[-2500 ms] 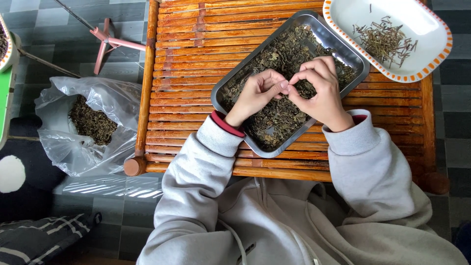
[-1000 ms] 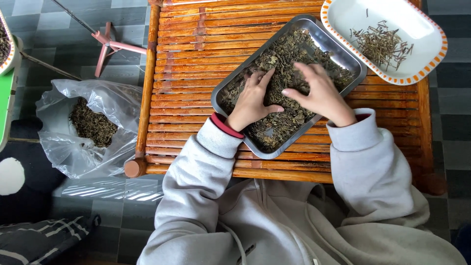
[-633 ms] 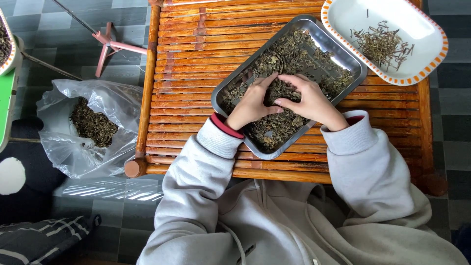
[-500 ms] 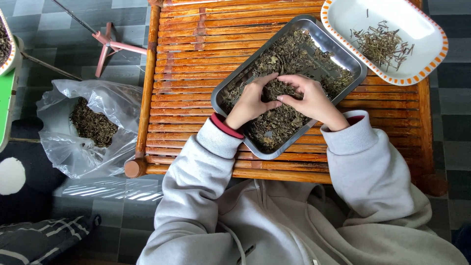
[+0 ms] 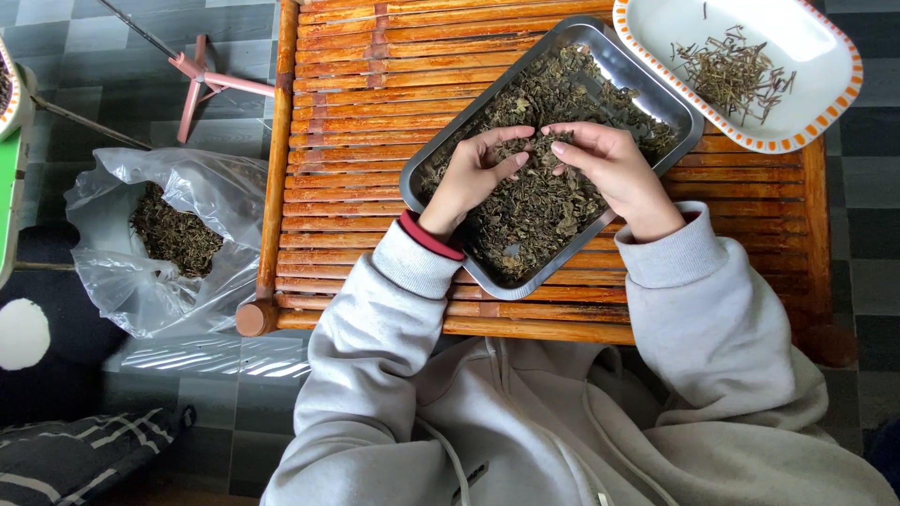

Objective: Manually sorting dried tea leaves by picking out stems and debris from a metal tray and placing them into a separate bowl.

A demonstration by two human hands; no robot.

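A grey metal tray [image 5: 621, 67] lies slantwise on a slatted bamboo table [image 5: 356, 84] and is filled with dried dark green leaves [image 5: 539, 211]. Both hands hover over the middle of the tray, fingers in the leaves. My left hand [image 5: 473, 176] has its fingers curled and spread, touching the leaves. My right hand [image 5: 611, 167] pinches a small bit of leaf between thumb and fingertips. The fingertips of both hands nearly meet. Grey sleeves cover both arms.
A white oval dish with an orange rim [image 5: 806, 103] holds picked thin stems [image 5: 731, 70] at the back right. A clear plastic bag [image 5: 122, 272] of dried leaves sits on the tiled floor at the left. Pink metal legs [image 5: 202, 80] stand behind it.
Both hands have spread the leaves apart and come back together at the tray's middle. The right hand now pinches at the leaves near the left fingertips.
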